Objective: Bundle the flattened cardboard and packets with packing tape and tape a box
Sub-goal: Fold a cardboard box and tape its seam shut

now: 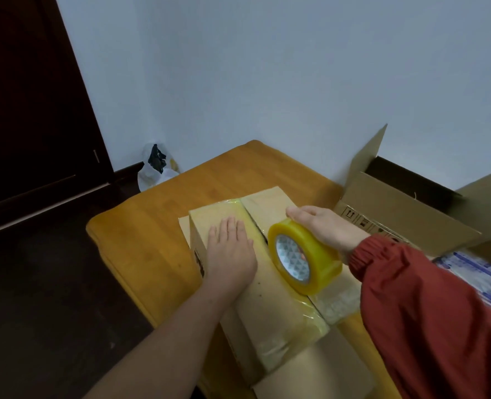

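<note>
**Tape roll on the box seam**

The right hand [323, 226] grips the yellow tape roll [304, 259], its thumb lying over the roll's outer band and the rest of the hand wrapped behind it. The roll stands on edge on top of the closed box [270, 309], right on the middle seam between the two flaps. A strip of tape [248, 223] runs from the roll along the seam to the far edge of the box.

The left hand [230, 251] lies flat on the left flap, fingers straight and together, palm down, holding nothing. It sits just beside the roll, with its little finger on the taped strip.

The box rests on a flat sheet of cardboard [313, 375] that sticks out at the near end, and both lie on a wooden table [152, 226]. A red sleeve [425, 312] covers the right arm; the left forearm is bare.

To the right, well apart from the hands, an open box [405, 214] stands with its flaps up, and printed packets [474, 269] lie beside it. Past the table's far corner a plastic bag [155, 168] sits against the wall near a dark door [22, 110].
</note>
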